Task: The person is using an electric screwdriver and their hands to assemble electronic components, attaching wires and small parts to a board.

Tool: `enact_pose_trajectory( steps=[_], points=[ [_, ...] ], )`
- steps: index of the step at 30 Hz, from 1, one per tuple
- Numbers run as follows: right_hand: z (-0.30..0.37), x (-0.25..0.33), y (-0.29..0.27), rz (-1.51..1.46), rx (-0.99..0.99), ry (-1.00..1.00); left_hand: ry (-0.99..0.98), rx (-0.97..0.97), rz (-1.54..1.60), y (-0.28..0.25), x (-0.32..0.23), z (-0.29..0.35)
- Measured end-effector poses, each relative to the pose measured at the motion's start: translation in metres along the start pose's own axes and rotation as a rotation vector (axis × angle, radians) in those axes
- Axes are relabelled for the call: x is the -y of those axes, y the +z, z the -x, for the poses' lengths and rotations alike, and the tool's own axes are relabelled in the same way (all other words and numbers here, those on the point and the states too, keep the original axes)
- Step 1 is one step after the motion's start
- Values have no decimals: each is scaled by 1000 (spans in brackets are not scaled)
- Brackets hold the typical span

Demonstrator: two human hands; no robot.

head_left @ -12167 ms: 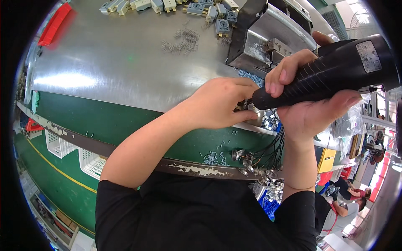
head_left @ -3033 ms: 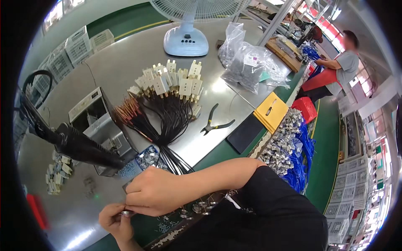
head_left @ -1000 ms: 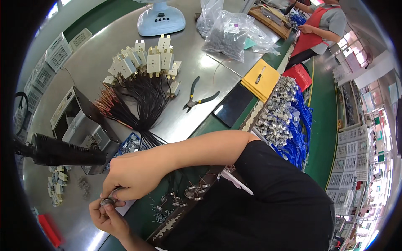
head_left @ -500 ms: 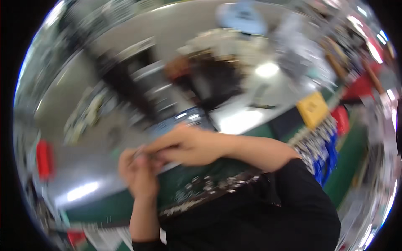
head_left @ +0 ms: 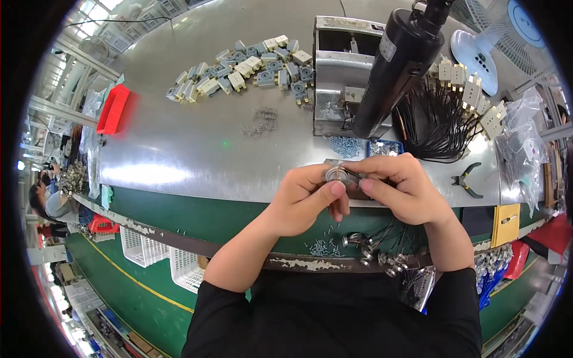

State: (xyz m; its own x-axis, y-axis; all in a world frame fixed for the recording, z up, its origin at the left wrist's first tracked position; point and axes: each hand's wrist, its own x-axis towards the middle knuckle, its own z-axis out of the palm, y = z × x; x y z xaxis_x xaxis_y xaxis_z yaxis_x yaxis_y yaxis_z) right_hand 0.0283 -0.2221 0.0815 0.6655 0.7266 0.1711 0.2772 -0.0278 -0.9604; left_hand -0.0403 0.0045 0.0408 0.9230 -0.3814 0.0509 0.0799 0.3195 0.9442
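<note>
My left hand (head_left: pixel 304 200) is closed on a small round metal part (head_left: pixel 336 174), thumb on its near side. A greyish piece shows just behind that part. At its right side my right hand (head_left: pixel 401 186) is closed in a pinch on a short dark wire (head_left: pixel 353 173), which seems to lead to the round part. Both hands are above the bench's near edge. Below them on the green strip lie a heap of small screws (head_left: pixel 325 247) and several round metal parts with black wires (head_left: pixel 391 258).
A metal fixture (head_left: pixel 334 62) stands beyond my hands, with a thick black cylindrical tool (head_left: pixel 399 71) hanging before it. Grey and cream blocks (head_left: pixel 239 70), springs (head_left: pixel 261 121), a blue screw tray (head_left: pixel 386 147), black cables (head_left: pixel 439 122), pliers (head_left: pixel 467 180) and a red bin (head_left: pixel 113 109) surround the area.
The earlier picture is smeared by motion and the view has swung round. My hands, earlier together at the left of the picture, now show near its middle with the round metal part between them.
</note>
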Motion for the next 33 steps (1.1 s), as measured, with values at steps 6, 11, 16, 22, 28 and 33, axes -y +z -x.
enact_pose_trajectory(
  steps=[6,11,16,22,28,33],
  points=[
    [-12,32,-18,443,232,89,157,-120,-188,-14,-17,16],
    [22,15,-46,784,173,316,341,-843,-1263,-83,-62,-8],
    [16,-28,-31,1050,349,402,199,-696,-1815,-179,-70,-13],
    [17,-27,-24,1001,265,133,150,-665,-2042,-246,-36,-6],
    [25,-19,-34,867,206,129,-17,-546,-1884,-265,-40,14],
    [28,-5,-45,851,181,134,81,-614,-1457,-234,-33,36]
  ],
)
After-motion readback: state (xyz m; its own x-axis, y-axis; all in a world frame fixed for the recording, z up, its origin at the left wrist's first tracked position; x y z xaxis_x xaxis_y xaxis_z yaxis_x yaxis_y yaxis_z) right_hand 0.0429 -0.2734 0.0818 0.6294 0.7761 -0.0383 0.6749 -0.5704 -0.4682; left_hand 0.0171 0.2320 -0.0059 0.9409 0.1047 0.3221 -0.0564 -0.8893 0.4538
